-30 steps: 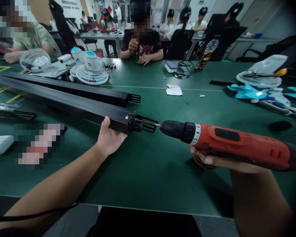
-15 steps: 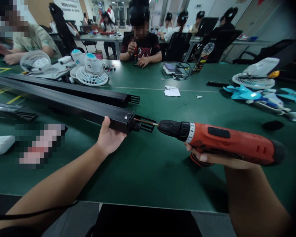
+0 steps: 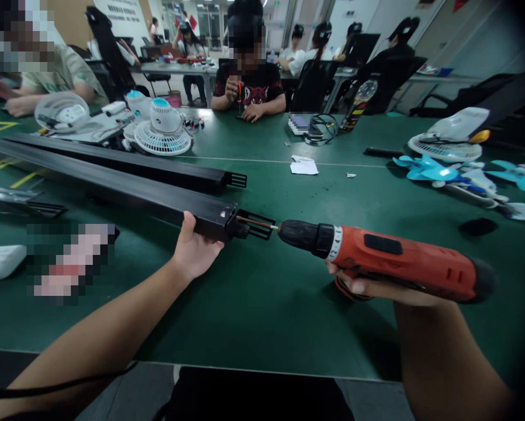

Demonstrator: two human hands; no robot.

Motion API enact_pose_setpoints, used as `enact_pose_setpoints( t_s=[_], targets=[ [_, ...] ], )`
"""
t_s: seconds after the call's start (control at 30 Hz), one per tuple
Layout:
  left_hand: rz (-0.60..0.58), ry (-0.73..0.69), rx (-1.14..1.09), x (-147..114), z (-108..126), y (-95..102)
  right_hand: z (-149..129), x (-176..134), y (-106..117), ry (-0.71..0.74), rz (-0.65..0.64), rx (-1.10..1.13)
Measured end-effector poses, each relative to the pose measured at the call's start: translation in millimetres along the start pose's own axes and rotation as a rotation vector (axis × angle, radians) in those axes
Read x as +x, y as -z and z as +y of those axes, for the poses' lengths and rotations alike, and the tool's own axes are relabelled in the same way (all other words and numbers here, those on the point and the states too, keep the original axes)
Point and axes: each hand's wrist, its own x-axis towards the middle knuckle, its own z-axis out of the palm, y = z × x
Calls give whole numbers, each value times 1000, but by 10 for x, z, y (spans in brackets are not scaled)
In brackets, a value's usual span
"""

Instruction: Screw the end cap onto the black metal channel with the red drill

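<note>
My left hand grips the near end of a long black rectangular bar, thumb on its side and fingers underneath. A slotted black bracket sticks out from that end. My right hand is wrapped around the handle of a red cordless drill, which lies level and points left. From its black chuck a long thin bit reaches over the bracket to the bar's end face. Whether the tip sits in a screw is too small to tell. Behind lies a second black bar with a similar bracket.
White fan parts stand at the back left, and blue fan blades lie at the right. A paper scrap and a bottle are beyond the drill. Across the green table a person holds a screwdriver. A blurred pink item lies left.
The drill appears slightly lower and further left in view, its rear dipping a little. My left hand keeps its hold on the bar.
</note>
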Motion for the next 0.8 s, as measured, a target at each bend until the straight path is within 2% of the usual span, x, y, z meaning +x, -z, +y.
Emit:
enact_pose_setpoints(
  t_s=[0.33,0.8],
  targets=[
    [-33,-12,4,-1,-29,13,-127,27,-19,-105,13,7],
    [-34,60,-7,-46,49,-16,25,-35,27,-36,-17,28]
  ],
)
